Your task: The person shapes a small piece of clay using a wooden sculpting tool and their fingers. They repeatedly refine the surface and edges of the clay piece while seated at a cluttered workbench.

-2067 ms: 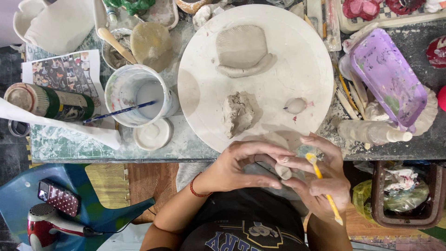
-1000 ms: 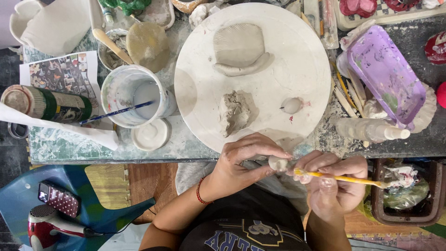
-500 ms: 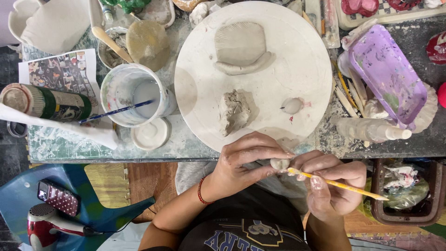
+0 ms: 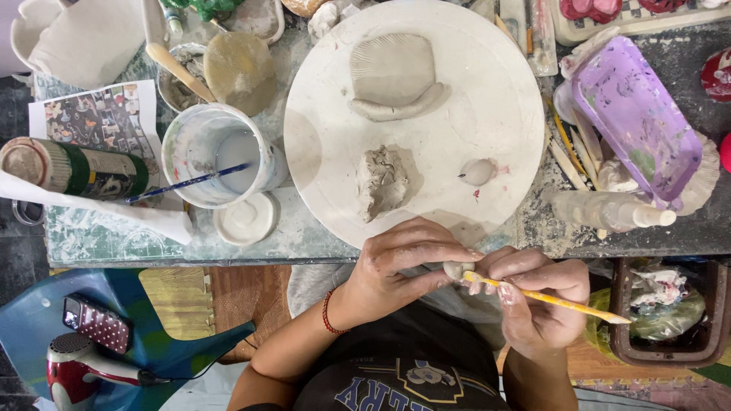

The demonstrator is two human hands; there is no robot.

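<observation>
Two hands: both meet just below the near rim of the round white plaster work board (image 4: 495, 91), clear of the table edge, likely so the piece can be turned freely.
Left hand (image 4: 400, 266): fingers curled nearly shut, pinching a small grey ball of clay (image 4: 457, 269) at the fingertips; this grip leaves the ball's right side bare for the tool.
Right hand (image 4: 533, 301): closed in a pen-like grip round a thin yellow wooden modelling stick (image 4: 548, 298), whose tip touches the ball and whose tail points away to the right, a hold suited to fine marks.
Clay ball: below the board's near rim, between the two hands, above the lap.
Rough grey lump of clay (image 4: 381, 183): on the board, near its centre, close to the hands, probably as stock.
Flat grey ribbed clay slab (image 4: 396, 76): on the board's far half, set apart from the lump.
Small pale rounded clay piece (image 4: 478, 172): on the board, right of the lump.
White paint-smeared cup of cloudy water (image 4: 217, 156): just left of the board, a blue-handled brush (image 4: 183, 183) leaning in it.
Purple plastic tray (image 4: 636, 122): right of the board, tilted.
</observation>
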